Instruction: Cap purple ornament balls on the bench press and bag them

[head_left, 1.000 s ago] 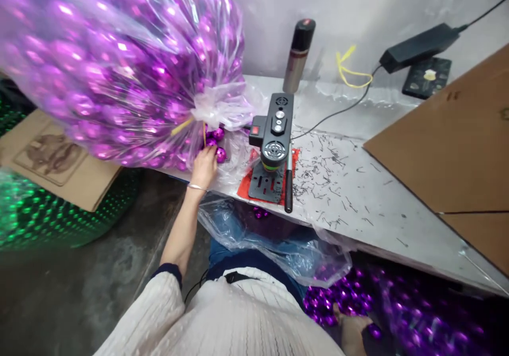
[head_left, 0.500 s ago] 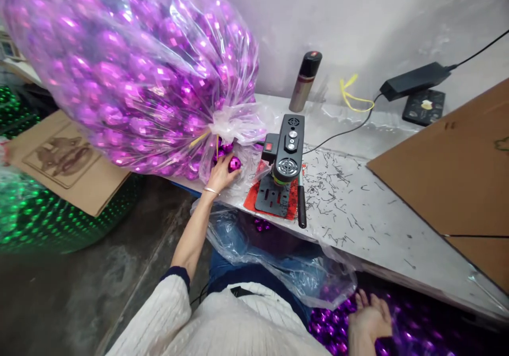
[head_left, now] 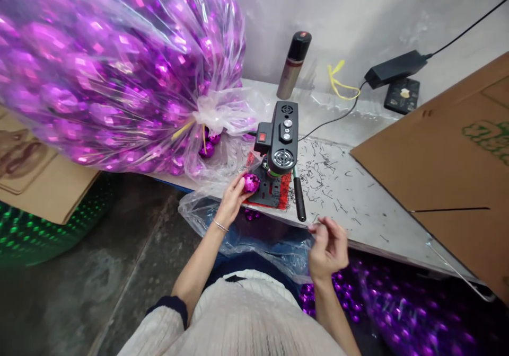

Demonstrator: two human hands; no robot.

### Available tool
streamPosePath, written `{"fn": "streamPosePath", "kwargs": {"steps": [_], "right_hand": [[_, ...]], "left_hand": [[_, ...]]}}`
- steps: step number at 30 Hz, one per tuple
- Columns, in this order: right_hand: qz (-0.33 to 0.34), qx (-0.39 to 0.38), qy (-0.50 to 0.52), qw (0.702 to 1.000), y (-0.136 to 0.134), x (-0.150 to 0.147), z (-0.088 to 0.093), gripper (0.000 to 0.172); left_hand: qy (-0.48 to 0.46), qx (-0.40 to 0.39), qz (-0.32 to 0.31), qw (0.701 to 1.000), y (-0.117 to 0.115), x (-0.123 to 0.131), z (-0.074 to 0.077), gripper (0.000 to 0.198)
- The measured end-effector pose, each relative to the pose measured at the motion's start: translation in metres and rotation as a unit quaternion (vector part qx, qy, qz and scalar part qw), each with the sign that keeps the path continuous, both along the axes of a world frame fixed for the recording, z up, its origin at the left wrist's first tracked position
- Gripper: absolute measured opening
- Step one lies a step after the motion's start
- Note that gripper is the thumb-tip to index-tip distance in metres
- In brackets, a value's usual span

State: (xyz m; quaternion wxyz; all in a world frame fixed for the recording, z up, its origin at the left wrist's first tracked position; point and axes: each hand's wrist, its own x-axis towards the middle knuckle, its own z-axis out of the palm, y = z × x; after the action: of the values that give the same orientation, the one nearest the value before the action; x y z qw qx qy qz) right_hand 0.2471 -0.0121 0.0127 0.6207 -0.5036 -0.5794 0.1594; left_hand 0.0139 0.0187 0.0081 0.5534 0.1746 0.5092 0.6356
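My left hand (head_left: 233, 197) is closed around a shiny purple faceted ball (head_left: 251, 183), which sits over the base plate of a small black bench drill press (head_left: 284, 136). The ball is beneath the front of the machine's head. My right hand (head_left: 329, 245) is raised just in front of the table edge, its fingers loosely curled and apart, with no held thing visible. Close to its fingertips is the press's black lever handle (head_left: 299, 199), which it does not touch. Several more purple balls (head_left: 207, 148) lie at the neck of the big tied bag.
A large clear bag (head_left: 119, 80) of purple balls fills the left. Dark shavings (head_left: 318, 168) litter the table. Behind stand a spray can (head_left: 294, 64) and a power adapter (head_left: 396, 70). A cardboard box (head_left: 449, 160) is at right. More purple balls (head_left: 413, 313) lie below the table edge.
My left hand has moved right from the bag's neck to the press, carrying a purple ball. My right hand has risen from above the lower purple balls towards the lever. The view has shifted.
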Motion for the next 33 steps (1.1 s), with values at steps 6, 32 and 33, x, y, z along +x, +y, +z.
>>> {"fn": "streamPosePath", "kwargs": {"steps": [6, 32, 33], "right_hand": [[0.085, 0.117, -0.152, 0.978, 0.004, -0.026, 0.010, 0.033], [0.124, 0.223, -0.210, 0.944, 0.047, -0.041, 0.069, 0.043], [0.128, 0.220, -0.214, 0.943, 0.050, -0.044, 0.069, 0.035]], "left_hand": [[0.168, 0.010, 0.004, 0.986, 0.013, 0.016, -0.012, 0.063], [0.568, 0.166, -0.041, 0.805, 0.028, 0.023, -0.055, 0.069], [0.567, 0.170, -0.042, 0.805, 0.028, 0.023, -0.055, 0.068]]}}
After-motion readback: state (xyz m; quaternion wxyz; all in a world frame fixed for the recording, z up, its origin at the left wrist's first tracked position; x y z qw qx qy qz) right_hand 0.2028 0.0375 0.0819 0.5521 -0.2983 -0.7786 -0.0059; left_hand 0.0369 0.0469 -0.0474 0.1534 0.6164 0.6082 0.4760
